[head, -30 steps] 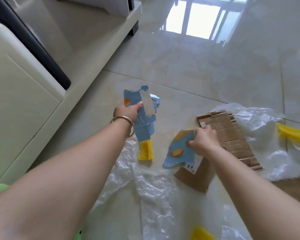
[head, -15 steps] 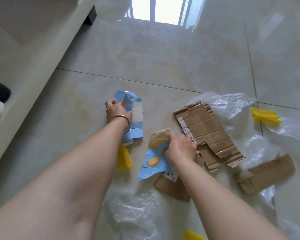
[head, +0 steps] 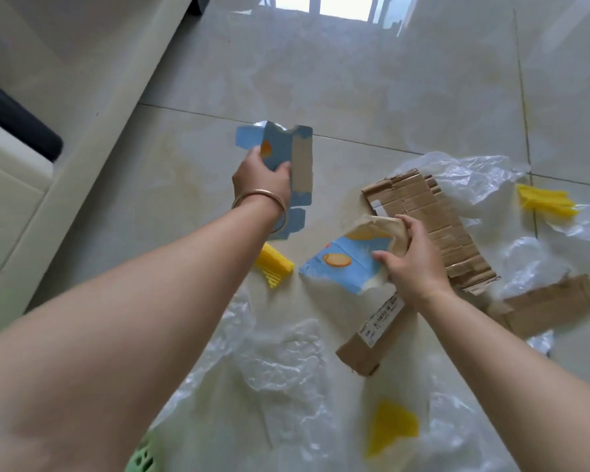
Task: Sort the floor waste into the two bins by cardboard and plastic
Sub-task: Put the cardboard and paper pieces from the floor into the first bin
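My left hand (head: 263, 180) grips a flattened blue printed carton (head: 288, 155) and holds it upright above the floor. My right hand (head: 411, 258) grips a second blue carton piece (head: 343, 264), together with a folded tan flap, low over the floor. A ribbed brown cardboard sheet (head: 430, 219) lies just right of that hand. A labelled brown cardboard strip (head: 372, 342) lies under my right wrist. Another brown piece (head: 549, 304) sits further right. Clear plastic film (head: 280, 366) spreads across the floor in front of me.
Yellow foam netting pieces lie at left centre (head: 273, 265), at far right (head: 544, 199) and under the film near me (head: 390, 425). More clear film (head: 470, 172) sits behind the cardboard. A white cabinet base (head: 92, 107) runs along the left. A green bin rim (head: 143, 454) shows at the bottom.
My left hand has lifted its blue carton higher and more upright. My right hand has raised its blue piece slightly off the brown strip. The view has shifted a little.
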